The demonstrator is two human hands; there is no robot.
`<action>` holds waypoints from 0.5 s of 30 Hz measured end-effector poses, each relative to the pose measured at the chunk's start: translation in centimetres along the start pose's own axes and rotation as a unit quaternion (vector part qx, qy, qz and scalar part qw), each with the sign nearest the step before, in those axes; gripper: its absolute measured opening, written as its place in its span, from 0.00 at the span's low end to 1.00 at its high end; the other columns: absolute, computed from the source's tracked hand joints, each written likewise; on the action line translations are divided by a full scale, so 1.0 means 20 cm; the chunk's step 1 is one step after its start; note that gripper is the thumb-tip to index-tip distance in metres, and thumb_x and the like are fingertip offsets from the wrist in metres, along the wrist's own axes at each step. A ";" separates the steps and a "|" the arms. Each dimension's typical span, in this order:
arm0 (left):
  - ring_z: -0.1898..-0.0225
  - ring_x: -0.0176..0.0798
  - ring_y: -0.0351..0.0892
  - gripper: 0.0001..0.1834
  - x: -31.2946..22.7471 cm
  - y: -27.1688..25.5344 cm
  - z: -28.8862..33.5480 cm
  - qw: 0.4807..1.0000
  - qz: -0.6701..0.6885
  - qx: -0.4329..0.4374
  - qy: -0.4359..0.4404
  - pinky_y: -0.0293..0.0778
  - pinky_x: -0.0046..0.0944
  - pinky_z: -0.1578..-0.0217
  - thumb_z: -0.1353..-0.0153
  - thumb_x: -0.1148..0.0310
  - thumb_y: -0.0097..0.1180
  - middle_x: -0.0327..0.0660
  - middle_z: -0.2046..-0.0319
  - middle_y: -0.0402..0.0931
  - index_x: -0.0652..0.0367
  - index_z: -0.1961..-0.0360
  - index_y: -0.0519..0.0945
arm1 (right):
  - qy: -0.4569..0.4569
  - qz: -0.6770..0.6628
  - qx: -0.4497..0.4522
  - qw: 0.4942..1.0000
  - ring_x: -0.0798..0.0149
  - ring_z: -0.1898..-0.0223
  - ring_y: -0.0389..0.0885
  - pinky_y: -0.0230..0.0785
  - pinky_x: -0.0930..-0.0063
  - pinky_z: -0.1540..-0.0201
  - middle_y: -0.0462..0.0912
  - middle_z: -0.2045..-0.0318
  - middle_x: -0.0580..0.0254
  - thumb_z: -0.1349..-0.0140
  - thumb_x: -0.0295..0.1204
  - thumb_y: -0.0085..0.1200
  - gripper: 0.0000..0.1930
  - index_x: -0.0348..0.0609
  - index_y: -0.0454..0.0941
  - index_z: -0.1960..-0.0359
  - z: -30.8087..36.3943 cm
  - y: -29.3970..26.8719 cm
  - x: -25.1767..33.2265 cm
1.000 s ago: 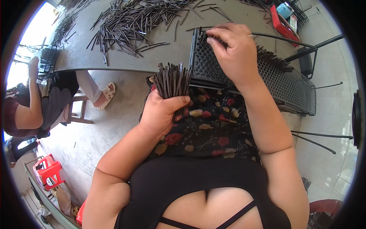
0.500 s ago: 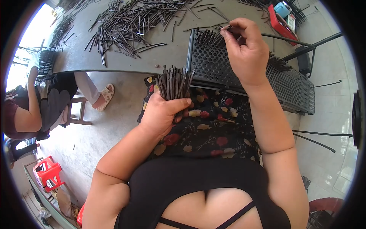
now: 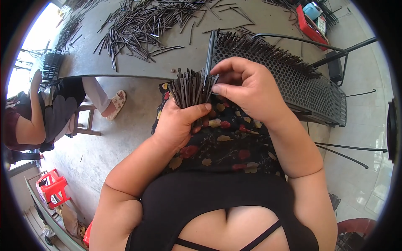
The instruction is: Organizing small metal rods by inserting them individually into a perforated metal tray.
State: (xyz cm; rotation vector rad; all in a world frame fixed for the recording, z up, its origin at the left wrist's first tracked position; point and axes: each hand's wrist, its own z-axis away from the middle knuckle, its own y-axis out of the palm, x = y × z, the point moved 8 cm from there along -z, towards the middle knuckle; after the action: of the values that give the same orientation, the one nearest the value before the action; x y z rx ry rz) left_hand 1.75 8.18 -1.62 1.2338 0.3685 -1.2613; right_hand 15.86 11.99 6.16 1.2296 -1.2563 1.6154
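Observation:
My left hand is closed round an upright bundle of thin dark strips, several with a small hole near the top. The bundle stands above my lap, close to the table's edge. Beside it, my right hand has its thumb and curled fingers at the top of a strip on the bundle's right side; the fingers partly cover the contact. Just beyond is a black perforated metal rack, with a row of similar strips standing along its far side.
A large heap of loose strips lies on the grey table. At the back right is a red tray with a light-blue object. Another person sits at left, near a dark basket. Red stools stand at lower left.
My right hand has come down and left from the rack's far row to the bundle, uncovering that row. My left hand keeps its hold on the bundle, almost unmoved.

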 end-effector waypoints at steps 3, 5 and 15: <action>0.78 0.33 0.74 0.11 0.00 0.02 0.00 1.000 0.003 -0.010 -0.020 0.64 0.28 0.82 0.43 0.74 0.60 0.43 0.71 0.79 0.61 0.59 0.77 | 0.014 -0.093 -0.080 0.992 0.76 0.69 0.80 0.72 0.83 0.65 0.84 0.70 0.64 0.45 0.21 0.62 0.11 0.36 0.79 0.59 -0.03 -0.13 0.00; 0.77 0.33 0.74 0.11 0.01 0.01 -0.01 1.000 -0.010 -0.013 -0.026 0.64 0.28 0.82 0.43 0.75 0.60 0.43 0.71 0.79 0.61 0.58 0.77 | -0.078 -0.056 -0.154 0.983 0.76 0.70 0.80 0.71 0.83 0.67 0.83 0.71 0.65 0.45 0.21 0.61 0.14 0.38 0.77 0.56 -0.07 -0.29 0.04; 0.75 0.33 0.76 0.14 0.01 0.05 0.02 0.999 -0.022 -0.002 -0.038 0.66 0.29 0.83 0.43 0.78 0.58 0.44 0.65 0.81 0.62 0.54 0.77 | -0.269 0.252 -0.344 0.864 0.62 0.70 0.85 0.75 0.73 0.66 0.84 0.71 0.60 0.45 0.22 0.61 0.11 0.42 0.75 0.60 -0.04 -0.40 0.16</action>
State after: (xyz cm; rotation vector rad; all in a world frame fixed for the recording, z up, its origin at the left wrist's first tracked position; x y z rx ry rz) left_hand 2.59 7.50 -1.18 1.1758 0.3446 -1.3402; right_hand 22.25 14.74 11.20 0.9350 -2.4105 0.9514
